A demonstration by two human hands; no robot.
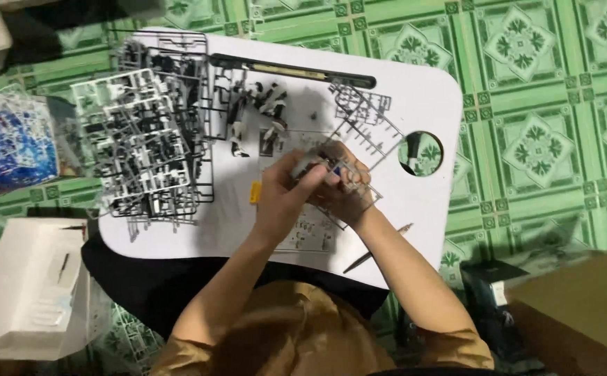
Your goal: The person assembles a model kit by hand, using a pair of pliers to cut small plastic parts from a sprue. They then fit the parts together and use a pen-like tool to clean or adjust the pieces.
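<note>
My two hands meet over the middle of a white lap table (415, 90). My left hand (286, 195) is closed around a small tool with a yellow handle end (255, 192). My right hand (345, 184) grips a grey plastic parts frame (363, 122) that reaches up and to the right from my fingers. A small blue-tipped piece shows between the hands. A printed instruction sheet (310, 233) lies under my wrists. Small black and white model parts (265, 111) stand just beyond my hands.
A stack of grey, white and black parts frames (143, 132) covers the table's left side. A dark slot (289, 69) and a round cup hole (422, 153) are at the far edge. A thin tool (376, 249) lies near the front. A white box (28, 289) sits left, a brown box (582, 306) right.
</note>
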